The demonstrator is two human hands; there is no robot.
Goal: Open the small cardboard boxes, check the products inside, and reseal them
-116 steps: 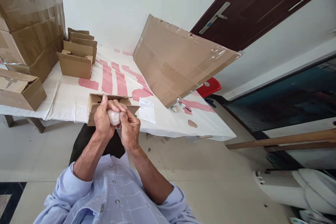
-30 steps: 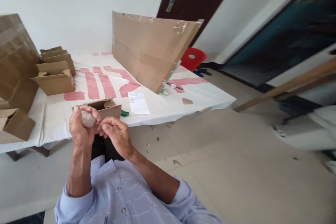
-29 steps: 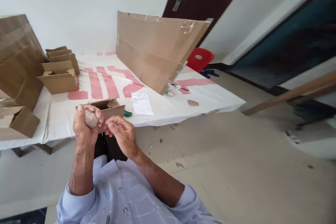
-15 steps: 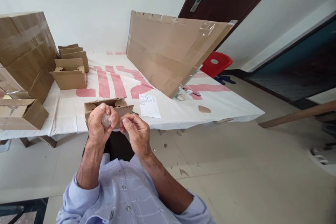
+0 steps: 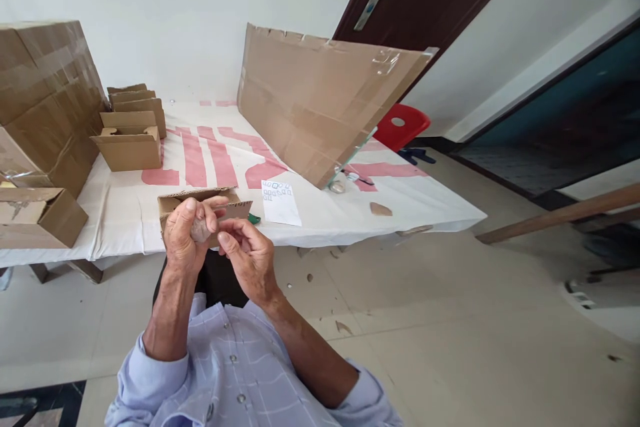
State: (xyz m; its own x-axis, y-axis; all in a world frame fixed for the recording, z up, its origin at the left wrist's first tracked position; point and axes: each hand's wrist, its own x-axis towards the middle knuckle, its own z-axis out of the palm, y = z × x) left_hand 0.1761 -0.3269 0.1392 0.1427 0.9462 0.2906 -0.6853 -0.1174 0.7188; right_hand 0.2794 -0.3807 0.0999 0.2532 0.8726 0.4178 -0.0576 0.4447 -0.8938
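Observation:
My left hand [image 5: 183, 233] is curled round a translucent, whitish rounded thing [image 5: 201, 231], whose exact kind I cannot make out. Its upper fingers are partly stretched to the right. Close beside it, my right hand [image 5: 247, 257] has thumb and fingers drawn together in a pinch; anything between those fingertips is too small to tell. Just behind both hands, an open cardboard box [image 5: 237, 209] stands at the table's front edge, partly covered by my left hand. A small green object [image 5: 254, 219] shows beside the box.
A marked paper sheet [image 5: 281, 210] lies on the cloth-covered table [image 5: 330, 220]. A large cardboard panel [image 5: 320, 103] leans behind it. Small open boxes [image 5: 131, 150] and big cartons [image 5: 45, 107] stand left. A brown piece [image 5: 381, 209] lies right; a red chair [image 5: 403, 125] stands beyond.
The fingers of my left hand have loosened and stretched right, showing more of the whitish thing. My right hand has shifted slightly left and down. The green object shows more.

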